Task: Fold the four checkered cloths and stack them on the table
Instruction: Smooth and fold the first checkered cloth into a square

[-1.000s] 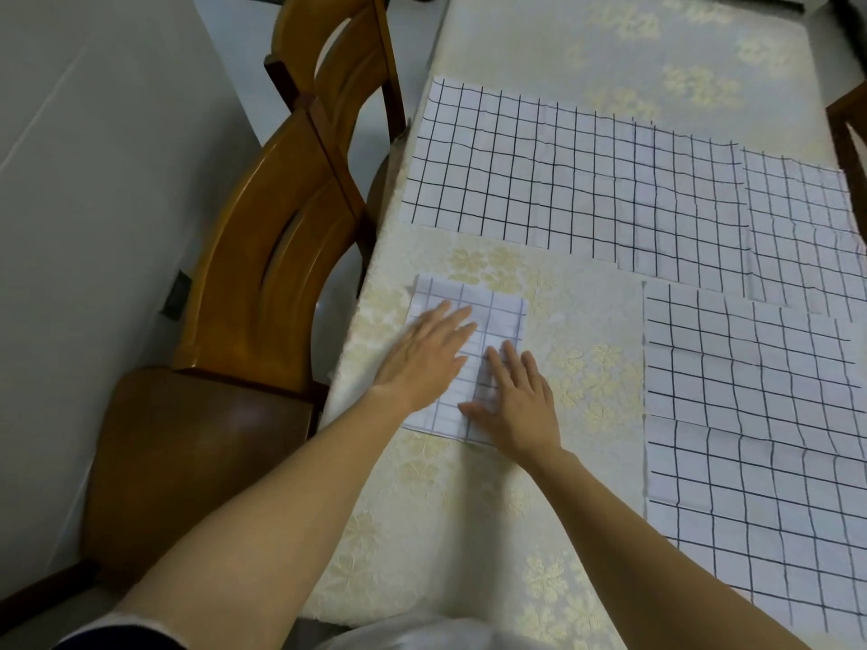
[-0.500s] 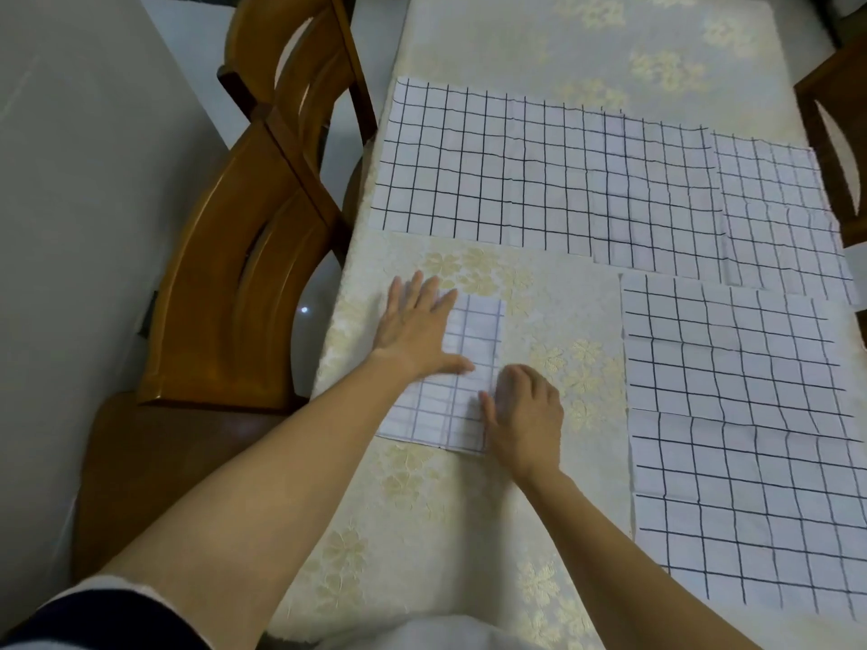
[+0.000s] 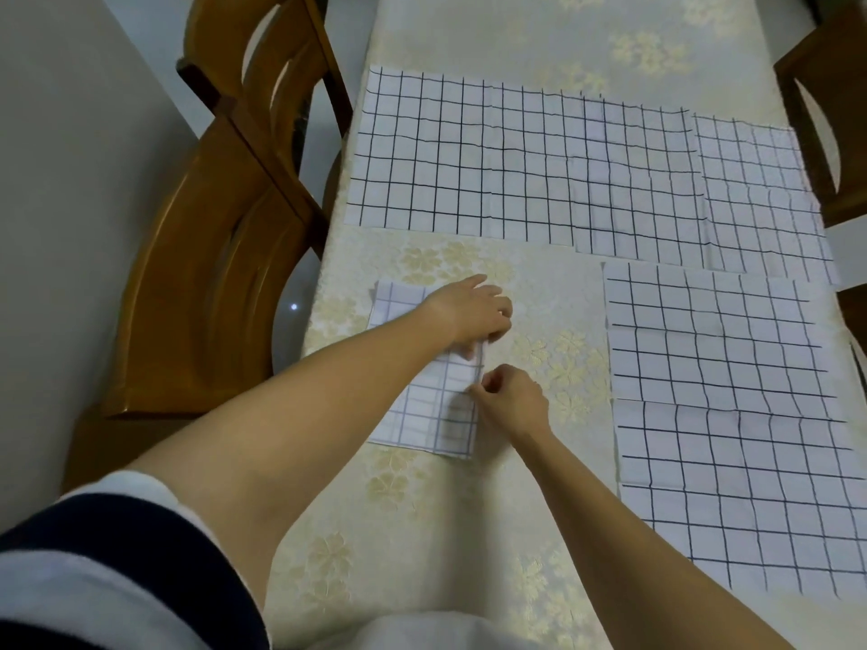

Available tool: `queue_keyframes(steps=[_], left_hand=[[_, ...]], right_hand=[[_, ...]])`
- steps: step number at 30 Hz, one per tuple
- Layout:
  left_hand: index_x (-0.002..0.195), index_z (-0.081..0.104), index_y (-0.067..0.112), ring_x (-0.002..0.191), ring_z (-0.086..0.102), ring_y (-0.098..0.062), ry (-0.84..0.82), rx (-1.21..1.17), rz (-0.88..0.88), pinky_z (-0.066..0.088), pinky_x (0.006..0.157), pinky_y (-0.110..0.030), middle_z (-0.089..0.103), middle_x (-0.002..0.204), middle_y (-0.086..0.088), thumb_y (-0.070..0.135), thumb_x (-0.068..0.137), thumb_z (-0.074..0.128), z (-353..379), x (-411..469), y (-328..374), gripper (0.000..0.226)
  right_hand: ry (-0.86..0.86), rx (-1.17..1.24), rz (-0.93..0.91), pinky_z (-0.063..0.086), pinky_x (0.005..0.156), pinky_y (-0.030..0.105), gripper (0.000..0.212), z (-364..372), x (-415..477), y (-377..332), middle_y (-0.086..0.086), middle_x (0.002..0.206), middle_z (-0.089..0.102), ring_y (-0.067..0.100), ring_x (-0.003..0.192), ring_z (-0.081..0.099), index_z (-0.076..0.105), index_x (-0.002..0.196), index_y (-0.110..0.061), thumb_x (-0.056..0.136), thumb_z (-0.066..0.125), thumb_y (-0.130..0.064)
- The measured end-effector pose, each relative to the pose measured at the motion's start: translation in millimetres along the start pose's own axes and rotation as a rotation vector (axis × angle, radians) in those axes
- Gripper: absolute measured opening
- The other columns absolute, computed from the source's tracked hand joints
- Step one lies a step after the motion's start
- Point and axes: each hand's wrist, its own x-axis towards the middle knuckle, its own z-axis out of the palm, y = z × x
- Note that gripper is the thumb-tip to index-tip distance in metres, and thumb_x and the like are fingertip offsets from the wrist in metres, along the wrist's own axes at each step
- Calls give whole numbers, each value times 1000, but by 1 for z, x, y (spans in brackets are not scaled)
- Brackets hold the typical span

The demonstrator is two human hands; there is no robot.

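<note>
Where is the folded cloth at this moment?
In the head view the folded cloth lies by the left edge of the table, near the wooden chair, its right edge pinched by the left hand and right hand.

White cloths (image 3: 516,161) (black grid lines)

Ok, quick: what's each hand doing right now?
Left hand: pinching the right edge of the folded cloth.
Right hand: pinching the same edge, nearer the person.

folded cloth (image 3: 422,415) on table (image 3: 469,532) | spread cloth (image 3: 469,157) behind | second spread cloth (image 3: 727,415) right | chair (image 3: 201,283) left
</note>
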Motion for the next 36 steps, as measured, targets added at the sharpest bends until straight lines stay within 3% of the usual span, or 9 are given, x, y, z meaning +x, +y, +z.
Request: queue_keyframes(steps=[4,7,9,12,14,21,26,31,36], left_hand=[[110,66,30,129,51,-18,-21,36,34,9,128,-46,65,121,9,28,97,64,-14,1,-5,13],[104,69,30,108,60,-12,-46,-116,-32,12,127,-43,70,98,12,34,97,66,-30,-9,-15,8],[98,72,28,96,61,-10,-57,-190,-74,19,124,-42,68,87,16,47,93,68,-34,-16,-23,20],[106,73,27,98,60,-11,-95,-428,-131,46,101,-38,67,103,16,61,86,69,-28,-27,-31,40],[102,72,27,100,63,-12,-33,-601,-165,52,89,-34,68,105,14,48,88,75,-19,-30,-35,26],[102,74,27,105,60,-11,149,-954,-327,48,93,-32,69,112,8,57,86,73,6,-47,-45,34],[87,68,5,66,47,-14,346,-1143,-552,42,68,-22,52,70,0,34,94,73,27,-50,-45,31],[98,71,2,88,56,-16,413,-1278,-732,49,96,-31,60,85,-2,32,98,69,48,-57,-41,29],[106,69,5,92,56,-19,471,-1354,-857,49,91,-31,61,93,-2,30,100,65,68,-61,-19,26]], right_hand=[[-97,104,-158,42,56,15,14,-20,-5,7,-5,83,69,10,72,63,58,102,-18,92,66,-22],[-182,56,-207,44,61,13,28,-35,-1,13,-2,92,73,10,77,66,60,123,-20,96,64,-16],[-224,-60,-247,43,64,18,15,-49,6,11,0,92,72,15,81,63,70,108,-13,98,60,-15],[-259,-144,-281,42,65,27,21,-67,16,5,7,88,71,19,79,59,71,88,-8,99,55,-14],[-251,-151,-306,43,67,27,19,-74,21,3,2,90,69,18,83,60,71,92,-12,99,55,-15],[-209,-71,-228,40,61,26,20,-85,30,11,5,85,64,15,70,51,68,95,-8,103,52,-17],[-170,-26,-201,41,62,28,26,-85,34,19,8,83,65,17,71,53,70,97,-5,103,55,-26],[-107,54,-129,40,57,24,29,-91,38,32,-2,66,59,11,60,49,71,83,-11,94,69,-38],[126,228,-105,50,77,27,18,-96,50,33,5,103,74,15,91,65,74,108,-15,94,71,-26]])
